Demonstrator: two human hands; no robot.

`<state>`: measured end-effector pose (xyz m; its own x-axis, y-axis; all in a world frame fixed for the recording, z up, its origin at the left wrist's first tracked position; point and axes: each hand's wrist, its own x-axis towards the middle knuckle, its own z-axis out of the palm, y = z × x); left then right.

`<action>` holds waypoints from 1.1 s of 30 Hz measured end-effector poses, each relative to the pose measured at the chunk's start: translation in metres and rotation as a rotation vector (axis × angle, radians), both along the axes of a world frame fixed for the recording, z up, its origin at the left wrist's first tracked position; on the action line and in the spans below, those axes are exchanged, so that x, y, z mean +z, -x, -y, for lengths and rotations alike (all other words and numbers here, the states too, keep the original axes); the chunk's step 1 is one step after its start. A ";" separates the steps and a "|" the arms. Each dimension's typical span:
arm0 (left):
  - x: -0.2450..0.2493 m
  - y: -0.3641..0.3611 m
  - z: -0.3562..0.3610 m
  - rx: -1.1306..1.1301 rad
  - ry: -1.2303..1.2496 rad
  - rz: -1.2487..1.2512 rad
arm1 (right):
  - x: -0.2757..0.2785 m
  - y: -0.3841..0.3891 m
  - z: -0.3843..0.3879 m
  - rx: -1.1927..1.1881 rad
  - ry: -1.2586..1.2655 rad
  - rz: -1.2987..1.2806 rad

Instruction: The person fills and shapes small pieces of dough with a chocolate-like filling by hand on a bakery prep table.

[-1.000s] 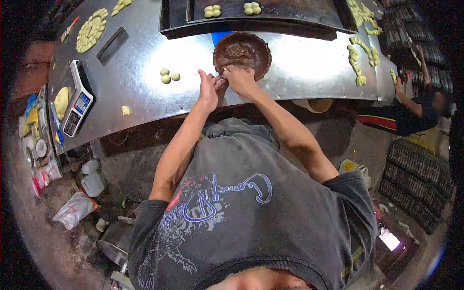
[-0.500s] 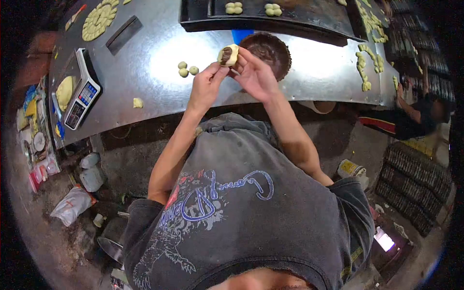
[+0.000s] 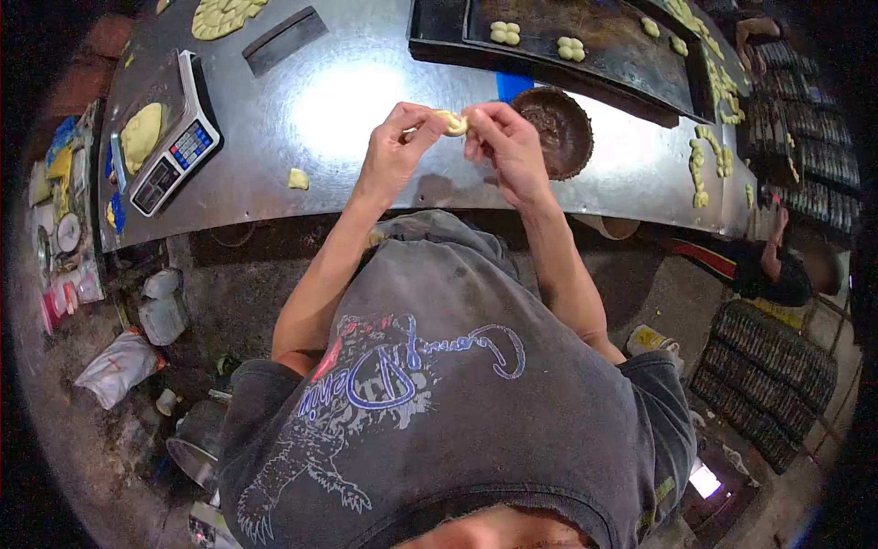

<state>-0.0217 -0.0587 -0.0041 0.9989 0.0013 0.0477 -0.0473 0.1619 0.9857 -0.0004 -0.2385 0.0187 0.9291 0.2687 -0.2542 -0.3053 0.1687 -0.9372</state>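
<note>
Both hands are pinched onto the same little dough piece (image 3: 451, 122): left hand (image 3: 398, 146) on one side, right hand (image 3: 508, 146) on the other, fingers closed around it. It's held up over the metal table (image 3: 274, 128), near the brown filling bowl (image 3: 553, 131). The scale (image 3: 174, 151) sits way off to the left, and a dark baking tray (image 3: 622, 64) sits past the bowl.

Bakery workshop: dough-strewn steel table (image 3: 366, 82), baking tray (image 3: 604, 50).
</note>
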 end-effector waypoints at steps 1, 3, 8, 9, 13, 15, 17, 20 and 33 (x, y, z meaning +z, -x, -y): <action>0.002 -0.001 -0.001 0.006 -0.034 -0.048 | 0.000 0.000 -0.003 -0.063 -0.013 0.073; 0.010 -0.003 -0.002 0.009 -0.102 -0.142 | 0.004 0.005 -0.009 -0.062 0.067 0.219; 0.017 -0.007 0.005 -0.017 0.006 -0.192 | 0.012 0.022 -0.017 -0.162 0.285 0.440; 0.021 -0.007 0.011 -0.012 0.021 -0.197 | 0.016 0.024 -0.014 -0.181 0.293 0.423; 0.033 -0.008 0.051 0.061 0.037 0.023 | 0.039 0.031 0.000 -0.164 0.448 0.675; 0.016 -0.016 0.046 -0.151 0.039 -0.098 | 0.041 0.036 0.005 -0.182 0.424 0.719; 0.010 -0.020 0.039 -0.351 -0.094 -0.271 | 0.040 0.037 0.016 -0.163 0.453 0.573; 0.028 -0.010 0.065 -0.242 -0.010 -0.179 | 0.024 0.031 0.037 -0.195 0.349 0.280; 0.023 0.002 0.103 -0.054 0.043 0.016 | 0.021 0.005 0.059 -0.191 0.056 0.234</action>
